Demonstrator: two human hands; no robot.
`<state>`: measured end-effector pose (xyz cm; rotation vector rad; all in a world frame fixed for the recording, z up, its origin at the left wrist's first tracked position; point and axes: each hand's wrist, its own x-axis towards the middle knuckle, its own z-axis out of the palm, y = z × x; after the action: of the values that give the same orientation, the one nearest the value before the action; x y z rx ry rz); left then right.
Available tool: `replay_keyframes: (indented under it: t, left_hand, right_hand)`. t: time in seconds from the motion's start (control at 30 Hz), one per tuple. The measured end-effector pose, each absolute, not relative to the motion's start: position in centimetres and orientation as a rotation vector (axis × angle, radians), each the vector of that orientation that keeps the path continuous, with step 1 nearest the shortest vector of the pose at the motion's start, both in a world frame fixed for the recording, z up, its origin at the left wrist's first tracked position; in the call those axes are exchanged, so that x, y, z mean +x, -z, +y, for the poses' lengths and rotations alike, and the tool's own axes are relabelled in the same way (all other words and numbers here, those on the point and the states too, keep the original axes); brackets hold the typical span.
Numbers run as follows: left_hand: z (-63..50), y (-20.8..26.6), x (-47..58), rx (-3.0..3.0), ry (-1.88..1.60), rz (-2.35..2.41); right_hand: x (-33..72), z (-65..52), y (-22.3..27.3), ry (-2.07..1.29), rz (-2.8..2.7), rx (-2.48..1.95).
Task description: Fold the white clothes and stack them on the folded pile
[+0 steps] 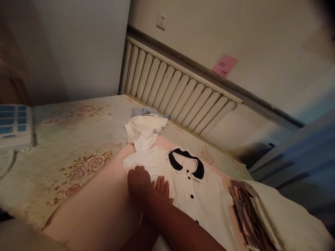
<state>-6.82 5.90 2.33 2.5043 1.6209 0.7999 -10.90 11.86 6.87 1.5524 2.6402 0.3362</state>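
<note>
A white short-sleeved shirt (180, 184) with a black collar and black buttons lies spread, front up, on a pink cloth (104, 195). My forearms cross over it, the right one on top. At the edge of the left-lying sleeve, my right hand (139, 182) is closed, its fingers curled on the fabric. My left hand (162, 188) lies on the shirt just beside it, fingers stretched out; its palm and wrist are partly hidden behind the right forearm. Beyond the sleeve lie a crumpled white garment (145, 129) and a blue-grey cloth (143, 111).
A stack of folded clothes (251, 216) sits at the right, beside a white bundle (285, 209). The flowered bed cover (91, 139) extends left to a white device with blue buttons (15, 127). A radiator (172, 80) runs along the wall; a blue curtain (295, 160) hangs right.
</note>
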Motion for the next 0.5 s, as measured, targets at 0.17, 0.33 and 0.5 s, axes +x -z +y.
replay_keyframes:
  t: [0.17, 0.33, 0.5]
  left_hand:
    - [6.08, -2.00, -6.77, 2.512, -0.822, 1.600]
    - [6.18, -1.63, -6.65, 2.510, -0.838, 1.582]
    - [6.19, -1.33, -6.62, 2.501, -0.848, 1.570]
  right_hand:
    - [-10.81, 11.92, -6.84, -0.333, 2.639, 1.557]
    - [-10.68, 11.97, -6.70, -0.338, 2.635, 1.608]
    - [-10.72, 12.05, -6.68, -0.321, 2.638, 1.619]
